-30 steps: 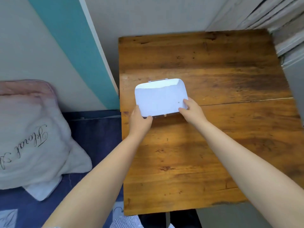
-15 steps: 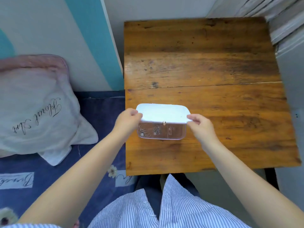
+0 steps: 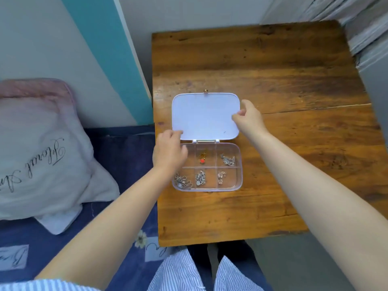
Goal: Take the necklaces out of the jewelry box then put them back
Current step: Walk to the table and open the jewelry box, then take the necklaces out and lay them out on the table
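Note:
A clear plastic jewelry box [image 3: 239,177] sits open on the wooden table [image 3: 273,70], its white lid [image 3: 205,116] swung back flat. Several compartments each hold a necklace: a gold chain with a red pendant [image 3: 202,158], a silver one [image 3: 227,160], and silver ones [image 3: 182,182] in the near row. My left hand [image 3: 170,152] covers the far-left compartment, fingers curled on the lid's near-left corner. My right hand [image 3: 248,118] pinches the lid's right edge.
A white pillow with script lettering [image 3: 37,148] lies on a dark blue bedsheet [image 3: 117,156] left of the table. A wall with a teal stripe [image 3: 109,59] stands behind. Striped clothing [image 3: 178,271] shows at the bottom edge.
Both hands pulled the shut box toward me, then swung the lid up and back. The box now lies open with the necklaces showing.

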